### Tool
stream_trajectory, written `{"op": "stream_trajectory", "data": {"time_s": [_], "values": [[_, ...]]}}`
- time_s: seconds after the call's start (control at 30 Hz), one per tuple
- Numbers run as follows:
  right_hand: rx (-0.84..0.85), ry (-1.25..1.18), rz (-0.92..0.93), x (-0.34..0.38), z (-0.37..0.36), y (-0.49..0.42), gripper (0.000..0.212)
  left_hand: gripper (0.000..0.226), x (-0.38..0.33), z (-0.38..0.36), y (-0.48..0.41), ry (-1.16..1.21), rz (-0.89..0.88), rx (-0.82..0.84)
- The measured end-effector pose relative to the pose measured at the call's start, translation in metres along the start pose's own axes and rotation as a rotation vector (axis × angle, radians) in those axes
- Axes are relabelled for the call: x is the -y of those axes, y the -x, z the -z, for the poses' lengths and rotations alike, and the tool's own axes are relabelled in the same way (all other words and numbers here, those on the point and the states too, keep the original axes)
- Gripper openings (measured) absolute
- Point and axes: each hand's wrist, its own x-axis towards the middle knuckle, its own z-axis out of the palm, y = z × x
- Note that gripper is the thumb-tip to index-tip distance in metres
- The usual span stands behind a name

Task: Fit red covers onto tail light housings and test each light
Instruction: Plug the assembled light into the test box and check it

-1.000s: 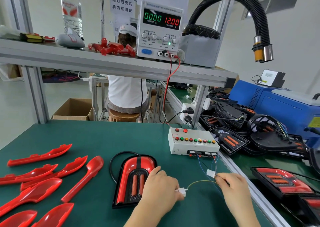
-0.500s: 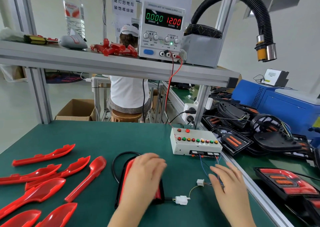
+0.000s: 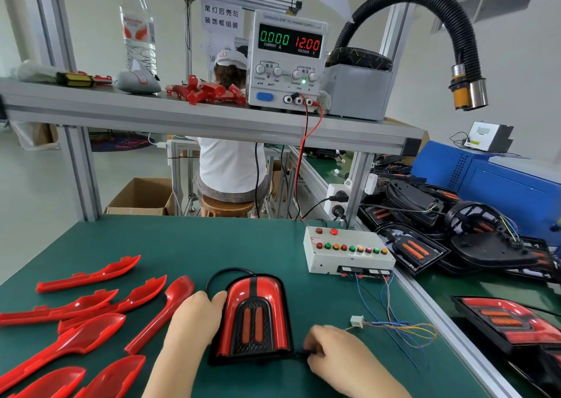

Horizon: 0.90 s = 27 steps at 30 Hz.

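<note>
**With both hands on the tail light, tester plug lies by itself on the mat**

Where the left hand point(image 3: 194, 321) sits, the tail light point(image 3: 255, 318) is directly to its right, flat on the green mat point(image 3: 212, 246) with the red cover on and facing up. The left hand holds the light by its left edge, thumb up on the rim.

The right hand point(image 3: 340, 358) is at the light's near right corner, fingers curled in tight at the black lead point(image 3: 299, 353) coming out there. Can't tell if it actually pinches the lead or just touches it.

- Between the two hands: only the light. The black lead also loops out behind its far end.
- Just beyond the right hand, slightly right: white connector point(image 3: 356, 321) on thin coloured wires, apart from the hand and the light.
- Further beyond it: test box point(image 3: 349, 253) with a row of coloured buttons; the wires run back to it.
- Left of the left hand: loose red covers point(image 3: 85, 334) spread over the mat, the nearest just beside the hand.
- Well right of the right hand: a heap of black housings point(image 3: 455, 230).
- Up on the shelf: power supply point(image 3: 288, 61) reads 0.000 A, 12.00 V.
</note>
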Motion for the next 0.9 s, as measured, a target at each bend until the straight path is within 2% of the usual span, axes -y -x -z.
{"op": "stream_trajectory", "data": {"time_s": [0.1, 0.2, 0.3, 0.43, 0.53, 0.6, 0.67, 0.8, 0.9], "values": [[-0.007, -0.238, -0.129, -0.004, 0.002, -0.009, 0.016, 0.049, -0.006, 0.001, 0.002, 0.098, 0.037, 0.087], [0.028, -0.545, -0.225, -0.009, 0.006, -0.025, 0.029, 0.054, -0.007, 0.004, 0.002, 0.235, 0.057, 0.148], [-0.008, -0.827, -0.330, -0.012, 0.009, -0.040, 0.034, 0.059, -0.005, 0.006, 0.003, 0.293, 0.043, 0.221], [-0.041, -1.107, -0.410, -0.008, 0.013, -0.048, 0.019, 0.052, -0.004, 0.006, 0.005, 0.351, 0.005, 0.298], [0.077, -1.166, -0.365, 0.000, 0.012, -0.047, 0.038, 0.041, -0.004, 0.005, 0.008, 0.374, -0.045, 0.345], [0.183, -1.108, -0.287, 0.006, 0.012, -0.045, 0.045, 0.043, -0.003, 0.002, 0.009, 0.397, -0.050, 0.327], [0.191, -1.037, -0.232, 0.008, 0.010, -0.042, 0.043, 0.040, -0.004, -0.001, 0.010, 0.433, -0.044, 0.291], [0.160, -1.036, -0.242, 0.003, 0.010, -0.041, 0.032, 0.031, -0.005, -0.006, 0.006, 0.578, -0.031, 0.262], [0.168, -1.095, -0.245, -0.001, 0.008, -0.040, 0.029, 0.044, -0.003, -0.008, 0.001, 0.702, 0.016, 0.277]]}}
